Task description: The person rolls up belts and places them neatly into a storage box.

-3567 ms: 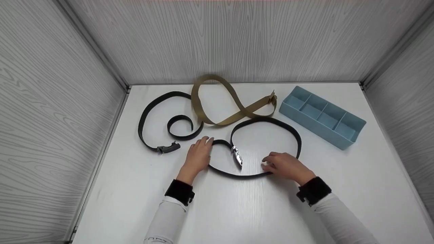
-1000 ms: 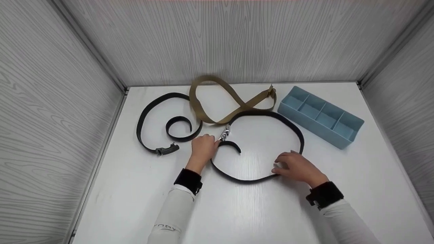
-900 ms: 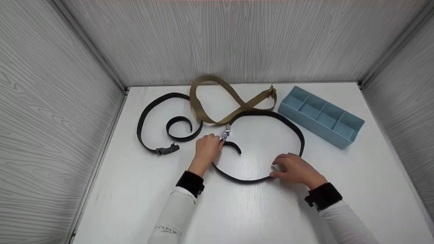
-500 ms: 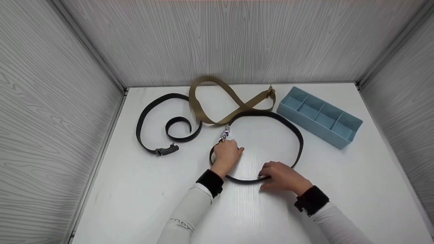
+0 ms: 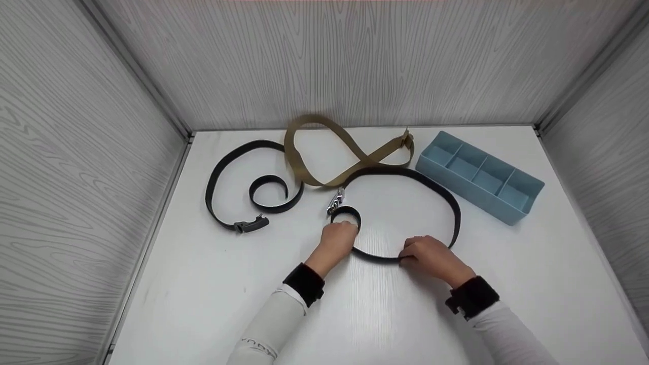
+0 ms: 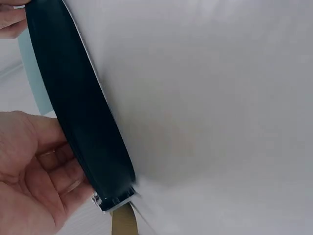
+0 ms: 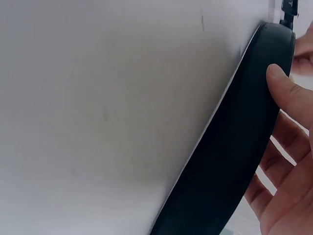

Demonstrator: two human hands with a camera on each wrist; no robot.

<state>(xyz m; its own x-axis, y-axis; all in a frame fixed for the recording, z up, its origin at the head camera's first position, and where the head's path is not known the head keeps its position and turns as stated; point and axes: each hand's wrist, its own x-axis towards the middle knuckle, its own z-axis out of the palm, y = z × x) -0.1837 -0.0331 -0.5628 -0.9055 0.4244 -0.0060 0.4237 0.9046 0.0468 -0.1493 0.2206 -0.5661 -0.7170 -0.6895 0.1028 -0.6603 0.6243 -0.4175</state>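
Note:
A black belt (image 5: 458,218) stands on its edge in a wide loop at the middle of the white table. Its silver buckle (image 5: 335,201) lies at the loop's left side, beside a small ring in the strap. My left hand (image 5: 338,239) has curled fingers at the near side of that ring and holds the strap; in the left wrist view its fingers reach behind the black strap (image 6: 83,98). At the loop's near right, my right hand (image 5: 431,257) pinches the strap, with the thumb (image 7: 288,95) on one face and fingers behind.
Another black belt (image 5: 210,187) with a dark buckle (image 5: 252,224) lies coiled at left. A tan webbing belt (image 5: 350,142) crosses itself at the back, touching both black belts. A blue divided box (image 5: 466,187) stands at back right. Grey wood-grain walls (image 5: 324,61) enclose the table.
The buckle has swung from inside the loop to its left side. My left hand has moved right and nearer, and the strap beside the buckle now curls into a small ring. My right hand's fingers have closed.

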